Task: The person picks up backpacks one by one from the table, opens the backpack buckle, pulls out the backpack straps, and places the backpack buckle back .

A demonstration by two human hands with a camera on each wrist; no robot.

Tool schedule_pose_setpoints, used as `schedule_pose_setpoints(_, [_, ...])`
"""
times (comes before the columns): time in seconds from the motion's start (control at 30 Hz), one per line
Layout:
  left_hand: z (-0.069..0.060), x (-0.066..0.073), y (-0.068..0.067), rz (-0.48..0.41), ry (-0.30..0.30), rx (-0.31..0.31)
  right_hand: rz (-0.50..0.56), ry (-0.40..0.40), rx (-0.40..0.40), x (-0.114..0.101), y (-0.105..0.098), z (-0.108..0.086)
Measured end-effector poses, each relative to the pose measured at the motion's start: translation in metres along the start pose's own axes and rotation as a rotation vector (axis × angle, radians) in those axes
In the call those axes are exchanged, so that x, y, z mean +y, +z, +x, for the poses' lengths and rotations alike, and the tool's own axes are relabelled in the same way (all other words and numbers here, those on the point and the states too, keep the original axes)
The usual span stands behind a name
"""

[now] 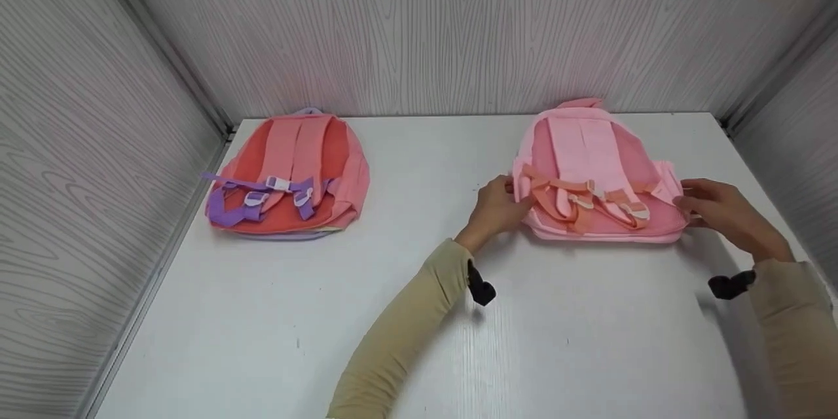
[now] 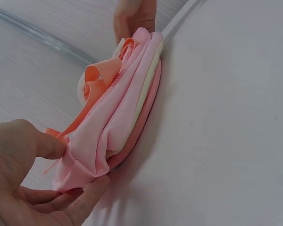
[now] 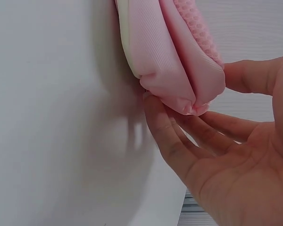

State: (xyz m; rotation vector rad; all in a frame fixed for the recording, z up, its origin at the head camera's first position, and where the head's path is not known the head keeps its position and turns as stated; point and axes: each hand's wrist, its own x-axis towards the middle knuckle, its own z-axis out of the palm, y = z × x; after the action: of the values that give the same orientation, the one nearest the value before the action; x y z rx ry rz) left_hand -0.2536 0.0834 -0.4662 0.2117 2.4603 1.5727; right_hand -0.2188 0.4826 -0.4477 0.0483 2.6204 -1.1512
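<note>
A white table (image 1: 216,314) has wood-grained panels (image 1: 425,26) behind it and at both sides. Toward its far right corner is a pink backpack (image 1: 592,167), its underside hidden. The left hand (image 1: 496,207) and right hand (image 1: 725,215) each pinch one side between thumb and fingers; whether it touches the table is unclear. A coral backpack (image 1: 293,154) lies toward the table's far left corner. The sleeves (image 1: 406,324) are cut off.

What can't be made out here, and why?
Front of the pink backpack: head view, hidden behind its strap side.
Front of the coral backpack: head view, likewise.
Some fingertips of the left hand: head view, behind the pink backpack.
Rest of left sleeve: head view, cut by bottom edge.
</note>
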Motion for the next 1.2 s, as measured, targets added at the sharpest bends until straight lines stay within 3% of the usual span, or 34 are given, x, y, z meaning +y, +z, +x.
schedule_pose_setpoints(0.63, [-0.01, -0.014, -0.033, -0.003, -0.005, 0.035, 0.032, -0.008, -0.049, -0.019, 0.024, 0.008])
schedule_pose_setpoints(1.0, [-0.02, -0.023, -0.054, 0.043, 0.007, 0.025, 0.079, -0.053, -0.034, -0.028, 0.042, 0.007])
schedule_pose_setpoints(1.2, [-0.025, -0.03, -0.062, 0.043, 0.018, 0.025, 0.044, -0.056, -0.026, -0.031, 0.051, 0.007])
